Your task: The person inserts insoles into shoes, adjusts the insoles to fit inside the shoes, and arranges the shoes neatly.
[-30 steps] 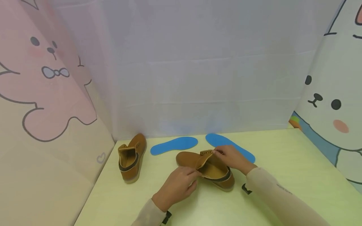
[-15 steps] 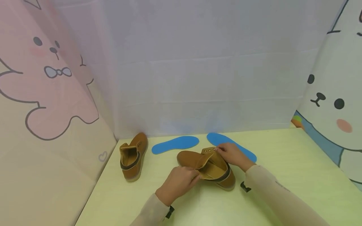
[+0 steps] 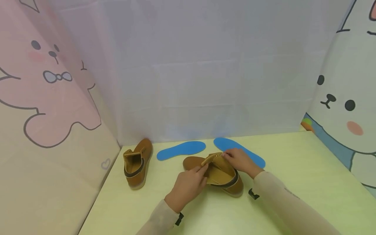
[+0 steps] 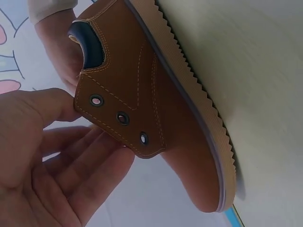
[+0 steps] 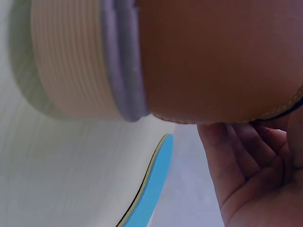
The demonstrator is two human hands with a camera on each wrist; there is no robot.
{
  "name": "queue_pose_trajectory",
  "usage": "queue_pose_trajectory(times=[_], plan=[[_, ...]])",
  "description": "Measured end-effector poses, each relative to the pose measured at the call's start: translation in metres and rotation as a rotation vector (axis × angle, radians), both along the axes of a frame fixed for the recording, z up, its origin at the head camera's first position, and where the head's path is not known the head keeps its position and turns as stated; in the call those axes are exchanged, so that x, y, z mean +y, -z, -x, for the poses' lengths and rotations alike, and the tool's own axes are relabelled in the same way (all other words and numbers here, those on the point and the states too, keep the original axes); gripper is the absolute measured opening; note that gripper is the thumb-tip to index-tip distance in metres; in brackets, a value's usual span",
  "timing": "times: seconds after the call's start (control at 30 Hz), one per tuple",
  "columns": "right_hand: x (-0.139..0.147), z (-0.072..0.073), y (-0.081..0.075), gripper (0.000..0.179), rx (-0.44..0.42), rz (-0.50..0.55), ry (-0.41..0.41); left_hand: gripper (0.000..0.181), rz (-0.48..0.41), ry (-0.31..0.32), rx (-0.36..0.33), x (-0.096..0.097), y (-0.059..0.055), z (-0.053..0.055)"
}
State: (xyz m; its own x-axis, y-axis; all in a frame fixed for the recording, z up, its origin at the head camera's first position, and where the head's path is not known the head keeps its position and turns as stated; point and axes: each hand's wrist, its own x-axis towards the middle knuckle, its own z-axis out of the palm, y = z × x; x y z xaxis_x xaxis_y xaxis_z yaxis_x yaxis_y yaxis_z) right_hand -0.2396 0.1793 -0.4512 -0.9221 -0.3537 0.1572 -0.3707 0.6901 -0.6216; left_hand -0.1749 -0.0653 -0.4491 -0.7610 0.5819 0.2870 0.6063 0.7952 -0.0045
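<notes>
Fingers: the left hand (image 3: 186, 187) grasped the brown shoe (image 3: 221, 178) at the near side of its opening; whether it held flap or tongue could not be told. The right hand (image 3: 240, 161) pinched the far eyelet flap.
Curtain: a pale sheet (image 3: 188, 81) hung behind the table (image 3: 293, 163).
Arms: both reached forward in beige sleeves (image 3: 282, 192), wrists bent inward on either side of the opening.
Held shoe: it sat upright on the table, toe leftward, its mouth spread and yellow-tan lining showing inside.
Other shoe: the second shoe (image 3: 138, 166) stood well apart at the left, toe toward the sheet, its lined mouth facing up.
Insoles: one blue insole (image 3: 180, 150) lay between the shoes, farther back; an angled insole (image 3: 230, 144) lay partly behind the right hand.
Eyelets: three metal rings (image 4: 122, 118) lined the near flap.
</notes>
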Motion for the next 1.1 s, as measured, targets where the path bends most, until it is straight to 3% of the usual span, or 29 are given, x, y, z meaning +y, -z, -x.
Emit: queue_pose_trajectory(times=[0.13, 0.27, 0.37, 0.47, 0.63, 0.73, 0.87, 1.0, 1.1], plan=[[0.001, 0.001, 0.001, 0.026, -0.001, -0.002, 0.006, 0.041, -0.136, -0.032, -0.101, -0.002, -0.001, 0.003], [0.0, 0.002, 0.002, 0.027, -0.017, -0.005, 0.009, 0.021, -0.253, -0.061, -0.186, -0.005, -0.002, 0.007], [0.0, 0.0, 0.002, 0.026, -0.02, 0.001, 0.006, 0.014, -0.269, -0.098, -0.236, -0.006, -0.003, 0.008], [-0.001, -0.001, 0.002, 0.025, -0.015, 0.011, -0.004, 0.018, -0.247, -0.141, -0.244, -0.004, -0.004, 0.008], [-0.001, -0.003, 0.0, 0.024, -0.012, 0.01, -0.008, 0.043, -0.185, -0.194, -0.189, -0.003, -0.001, 0.005], [-0.001, -0.003, 0.0, 0.024, -0.015, 0.009, -0.007, 0.052, -0.129, -0.177, -0.096, -0.005, 0.002, 0.005], [0.0, -0.004, 0.0, 0.023, -0.01, 0.018, -0.011, 0.051, 0.026, -0.152, 0.035, -0.006, 0.006, 0.006], [0.0, -0.005, 0.0, 0.024, -0.007, 0.017, -0.019, 0.055, 0.222, -0.199, 0.075, -0.004, 0.007, 0.005], [0.0, -0.005, 0.0, 0.024, -0.01, 0.013, -0.014, 0.056, 0.258, -0.174, 0.098, -0.001, 0.006, 0.005]])
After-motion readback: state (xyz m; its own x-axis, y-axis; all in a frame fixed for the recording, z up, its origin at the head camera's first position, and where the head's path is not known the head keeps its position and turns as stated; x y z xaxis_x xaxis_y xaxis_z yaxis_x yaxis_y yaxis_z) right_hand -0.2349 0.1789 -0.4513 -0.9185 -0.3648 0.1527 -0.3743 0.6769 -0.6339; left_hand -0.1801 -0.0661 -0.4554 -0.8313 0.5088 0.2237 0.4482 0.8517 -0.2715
